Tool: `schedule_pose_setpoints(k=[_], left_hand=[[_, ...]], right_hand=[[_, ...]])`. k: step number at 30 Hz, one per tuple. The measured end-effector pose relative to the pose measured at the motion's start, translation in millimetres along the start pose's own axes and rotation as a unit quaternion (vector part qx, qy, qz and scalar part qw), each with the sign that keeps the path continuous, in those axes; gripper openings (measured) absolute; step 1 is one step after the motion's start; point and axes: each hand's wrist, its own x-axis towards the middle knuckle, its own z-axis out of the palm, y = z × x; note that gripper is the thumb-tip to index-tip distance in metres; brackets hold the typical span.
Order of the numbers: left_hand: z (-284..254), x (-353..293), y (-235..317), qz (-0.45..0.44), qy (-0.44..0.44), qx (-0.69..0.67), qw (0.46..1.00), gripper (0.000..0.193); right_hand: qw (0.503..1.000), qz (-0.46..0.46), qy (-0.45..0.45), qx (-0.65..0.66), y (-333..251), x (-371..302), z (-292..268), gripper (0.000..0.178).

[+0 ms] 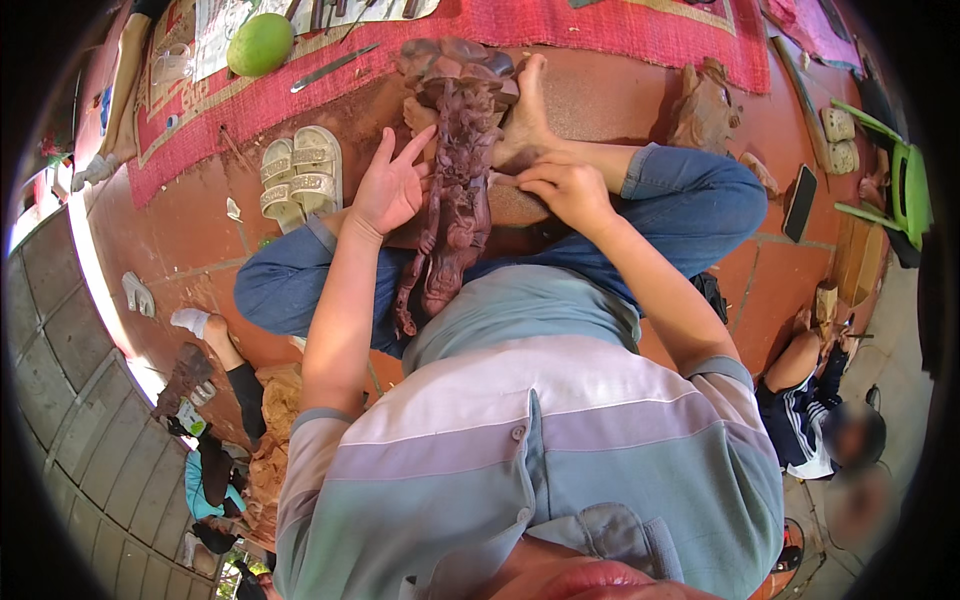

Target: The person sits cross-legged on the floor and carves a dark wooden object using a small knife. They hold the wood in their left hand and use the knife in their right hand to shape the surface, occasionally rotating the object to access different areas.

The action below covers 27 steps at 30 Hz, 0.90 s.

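A dark reddish-brown wood carving (460,190), cut with intricate figures, lies lengthwise between my crossed legs, its broad base away from me and its narrow end near my belly. Along its left side my left hand (392,192) is raised with the fingers spread, the fingertips close to the wood. My right hand (572,190) is on the other side, over my bare ankle, its fingers curled in a pinch toward the carving. Whatever that pinch holds, if anything, is too small to make out.
Beyond the carving stretches a red mat (640,35) with a green round fruit (260,45) and a thin metal tool (335,70). Sandals (302,170) stand left. Rightward are another wood carving (705,110), a phone (799,203) and a green chair (908,195). Other people sit nearby.
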Motion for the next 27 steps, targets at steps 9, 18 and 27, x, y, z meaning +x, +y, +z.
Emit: schedule_pose_setpoints(k=[9, 18, 27], left_hand=[[-55.8, 10.5, -7.8, -0.026, -0.251, -0.212, 0.944, 0.080], [-9.4, 1.0, 0.3, 0.001, -0.047, -0.035, 0.998, 0.079], [-49.4, 12.3, -5.4, -0.052, -0.346, -0.219, 0.911, 0.081]], right_hand=[[0.993, -0.113, 0.016, 0.025, -42.8, 53.9, 53.4, 0.010], [0.998, 0.038, -0.059, 0.003, 11.8, -4.0, -10.4, 0.011], [0.984, -0.168, 0.011, 0.053, -48.6, 44.6, 56.1, 0.008]])
